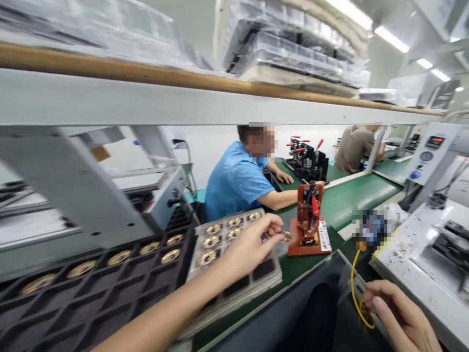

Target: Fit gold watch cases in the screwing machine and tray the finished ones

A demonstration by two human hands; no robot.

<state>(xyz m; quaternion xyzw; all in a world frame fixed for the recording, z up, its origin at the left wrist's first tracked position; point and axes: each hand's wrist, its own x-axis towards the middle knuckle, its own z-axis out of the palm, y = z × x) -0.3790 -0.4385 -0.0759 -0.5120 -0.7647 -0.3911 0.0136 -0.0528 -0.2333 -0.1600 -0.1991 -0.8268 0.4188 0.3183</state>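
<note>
A long green table (351, 198) runs away from the viewer under a white shelf (146, 100) stacked with wrapped trays, and two other people sit further along it, one in a blue shirt (234, 181), one in a brownish shirt (353, 146). Nearest on the left lies a big black tray (91, 298) with gold rings in its far pockets; just beside it sits a grey tray (234, 274), its far rows filled with the same rings. Past that tray stands a small red clamp fixture (309, 222) on the table.

The left hand (252, 244) reaches over the grey tray, fingers pinched shut on a small gold ring part (286, 237) held just beside the base of the fixture, above the table. The part looks like light, rigid metal, likely smooth and easy to drop, so a pinch across its rim seems the safest hold.

The right hand (401, 318) is low at the near edge, fingers curled closed on a thin yellow wire (353, 288) that loops up toward a blurred object. The wire is limp and springy, best held near its end.
</note>
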